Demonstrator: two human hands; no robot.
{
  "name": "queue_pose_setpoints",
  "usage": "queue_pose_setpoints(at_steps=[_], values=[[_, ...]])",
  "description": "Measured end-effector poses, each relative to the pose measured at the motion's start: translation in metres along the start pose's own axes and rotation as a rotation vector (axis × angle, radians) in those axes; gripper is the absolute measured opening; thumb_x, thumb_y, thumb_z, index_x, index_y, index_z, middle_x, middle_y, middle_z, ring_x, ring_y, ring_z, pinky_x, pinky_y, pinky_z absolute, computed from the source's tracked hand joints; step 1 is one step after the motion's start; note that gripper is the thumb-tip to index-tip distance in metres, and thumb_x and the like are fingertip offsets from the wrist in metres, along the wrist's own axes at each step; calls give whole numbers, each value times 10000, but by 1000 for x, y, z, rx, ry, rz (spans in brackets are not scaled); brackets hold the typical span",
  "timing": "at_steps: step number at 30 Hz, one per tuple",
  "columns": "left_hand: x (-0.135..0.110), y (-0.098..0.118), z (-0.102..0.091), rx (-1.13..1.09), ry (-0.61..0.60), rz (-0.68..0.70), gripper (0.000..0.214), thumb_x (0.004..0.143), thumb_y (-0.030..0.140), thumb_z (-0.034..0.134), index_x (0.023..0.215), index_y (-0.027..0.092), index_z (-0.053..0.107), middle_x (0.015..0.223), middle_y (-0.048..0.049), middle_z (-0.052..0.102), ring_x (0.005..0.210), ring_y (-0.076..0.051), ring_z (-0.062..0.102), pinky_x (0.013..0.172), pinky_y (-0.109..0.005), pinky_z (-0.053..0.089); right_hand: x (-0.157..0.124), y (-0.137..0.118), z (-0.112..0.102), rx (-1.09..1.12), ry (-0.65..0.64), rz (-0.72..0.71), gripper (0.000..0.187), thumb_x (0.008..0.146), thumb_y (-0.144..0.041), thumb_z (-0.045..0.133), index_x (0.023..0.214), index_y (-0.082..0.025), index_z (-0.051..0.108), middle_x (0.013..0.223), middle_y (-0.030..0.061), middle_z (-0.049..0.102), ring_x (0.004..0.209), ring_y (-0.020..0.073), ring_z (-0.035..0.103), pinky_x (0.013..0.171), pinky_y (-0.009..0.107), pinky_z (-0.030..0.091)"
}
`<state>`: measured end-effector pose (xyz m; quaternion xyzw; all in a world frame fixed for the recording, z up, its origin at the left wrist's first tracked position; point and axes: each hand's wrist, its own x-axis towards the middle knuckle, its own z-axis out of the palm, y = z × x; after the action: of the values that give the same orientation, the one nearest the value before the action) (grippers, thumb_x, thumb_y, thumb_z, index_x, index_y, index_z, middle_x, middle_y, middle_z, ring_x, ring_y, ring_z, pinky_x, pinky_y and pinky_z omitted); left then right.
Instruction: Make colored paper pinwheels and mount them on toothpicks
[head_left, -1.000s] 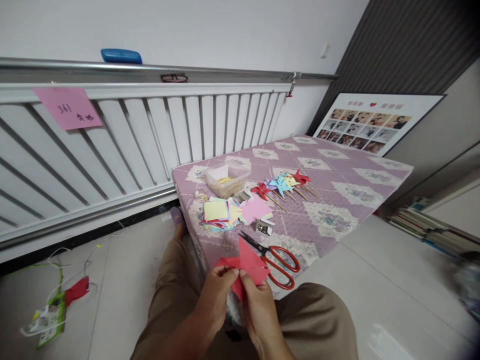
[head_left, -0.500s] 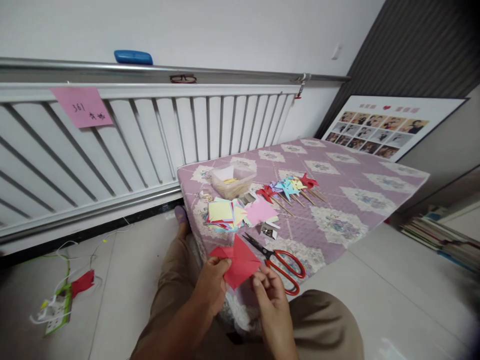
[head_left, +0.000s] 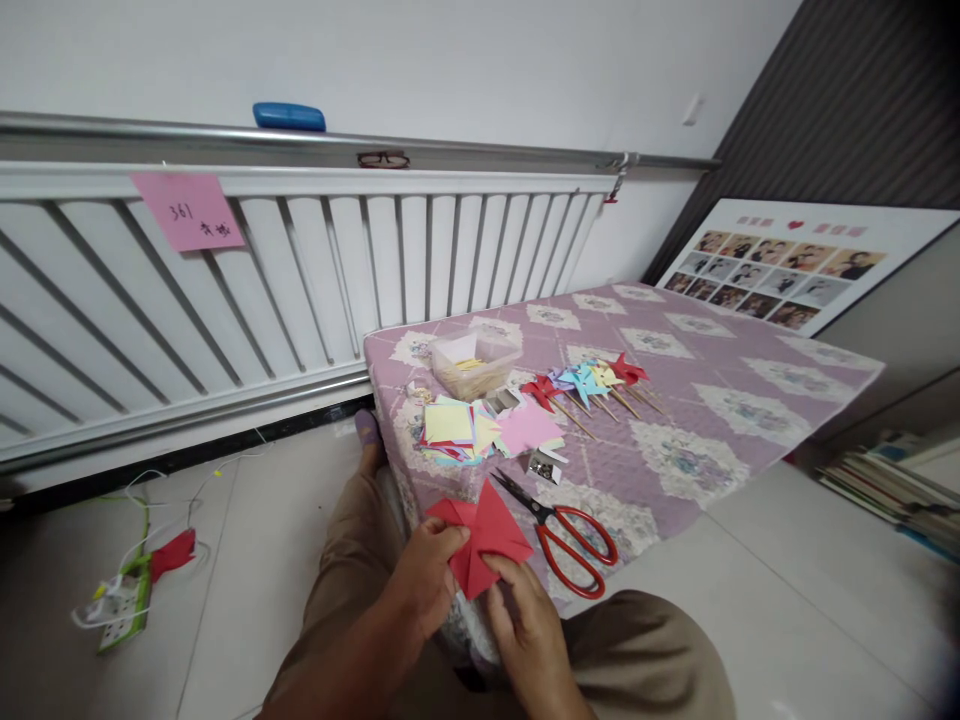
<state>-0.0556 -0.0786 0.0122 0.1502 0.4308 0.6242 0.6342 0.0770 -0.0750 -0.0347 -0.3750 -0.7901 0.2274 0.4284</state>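
Observation:
A red paper square [head_left: 501, 525], cut in from its corners, is held above the table's near corner. My left hand [head_left: 431, 568] pinches its left side, thumb on top near the centre. My right hand [head_left: 525, 620] grips its lower right part, with a finger laid over the paper. To the right lie scissors [head_left: 559, 530] with red handles, blades pointing away to the left. Just beyond the paper are a stack of coloured paper squares [head_left: 450, 424], a pink sheet [head_left: 529, 428] and a small open box [head_left: 545, 466] of metal bits.
A clear plastic box [head_left: 474, 372] of thin sticks stands behind the paper stack. Several finished pinwheels [head_left: 589, 382] on sticks lie beside it. A white radiator [head_left: 300, 260] lines the wall. On the floor at left is a power strip [head_left: 127, 610] with cables.
My right hand has moved left from the paper's right corner to its lower part, near the centre. The view has shifted slightly left.

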Motion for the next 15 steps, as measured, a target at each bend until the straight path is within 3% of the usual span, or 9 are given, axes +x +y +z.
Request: queue_pose_setpoints(at_steps=[10,15], values=[[-9,1,8,-76,102,58,124,522,201,730,560,166,617,550,36,593,555,-100,494,637,-245,414,8,-24,-10,236,27,284,109,840,-262,563,866,-257,669,829,34,698,773,211,639,710,293,496],[-13,-2,9,-59,121,84,99,552,200,713,560,162,622,550,38,586,557,-98,492,637,-244,413,13,-32,-9,269,38,382,166,867,-315,528,739,-231,591,700,5,595,665,182,561,629,271,437]])
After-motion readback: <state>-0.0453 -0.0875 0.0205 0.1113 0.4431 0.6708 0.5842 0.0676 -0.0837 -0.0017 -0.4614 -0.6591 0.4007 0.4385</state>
